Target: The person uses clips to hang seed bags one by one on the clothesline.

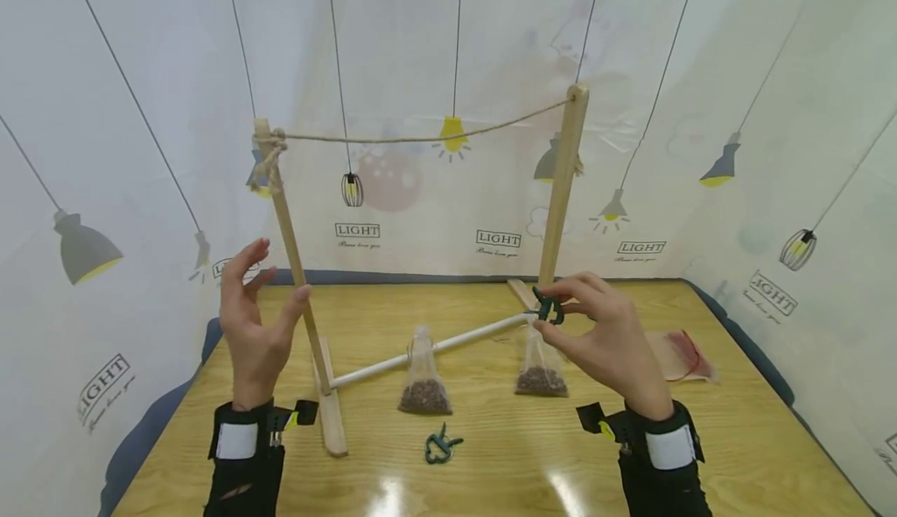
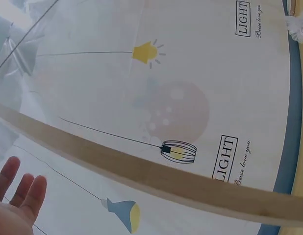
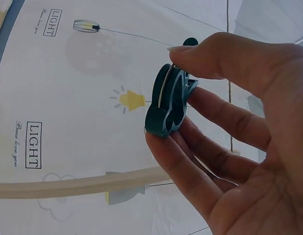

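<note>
A pale backdrop [image 1: 399, 50] surrounds the bench [image 1: 757, 431], printed with lamps on thin dark cords: a yellow bulb [image 1: 452, 125] near the middle, a caged bulb [image 1: 352, 190] left of it, a grey shade [image 1: 87, 248] farther left. Boxed LIGHT lettering [image 1: 357, 230] repeats below, beside a faint pink patch [image 1: 392, 186]. A blue band [image 1: 413, 276] follows the bench's back edge; a pale, red-marked pouch [image 1: 676, 353] lies at the right
</note>
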A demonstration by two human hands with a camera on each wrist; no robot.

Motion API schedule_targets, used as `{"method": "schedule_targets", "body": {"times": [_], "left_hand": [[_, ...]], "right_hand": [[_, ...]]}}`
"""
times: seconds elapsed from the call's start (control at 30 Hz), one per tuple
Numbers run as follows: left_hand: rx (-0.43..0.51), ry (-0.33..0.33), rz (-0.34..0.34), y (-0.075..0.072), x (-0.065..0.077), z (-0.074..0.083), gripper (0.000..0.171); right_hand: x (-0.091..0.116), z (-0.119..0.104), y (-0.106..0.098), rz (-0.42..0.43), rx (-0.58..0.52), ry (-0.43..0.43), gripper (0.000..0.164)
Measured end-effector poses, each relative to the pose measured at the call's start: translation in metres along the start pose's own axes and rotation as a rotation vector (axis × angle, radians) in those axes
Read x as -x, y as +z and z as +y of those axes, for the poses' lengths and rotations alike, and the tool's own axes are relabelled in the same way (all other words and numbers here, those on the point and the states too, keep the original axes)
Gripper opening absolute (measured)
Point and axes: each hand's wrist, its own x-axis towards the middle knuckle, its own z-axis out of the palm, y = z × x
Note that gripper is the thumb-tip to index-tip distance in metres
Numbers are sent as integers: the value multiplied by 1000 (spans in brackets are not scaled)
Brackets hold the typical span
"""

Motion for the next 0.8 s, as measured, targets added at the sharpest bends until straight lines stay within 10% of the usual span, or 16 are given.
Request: {"method": "schedule_targets", "body": {"times": [0.3, 0.8], "left_hand": [[12, 182, 125, 25, -1, 28, 78], [158, 167, -301, 81, 25, 41, 75]], "right_hand": [[-4, -11, 3, -3, -35, -24, 40], [-11, -31, 8, -13, -114, -58, 43]]}}
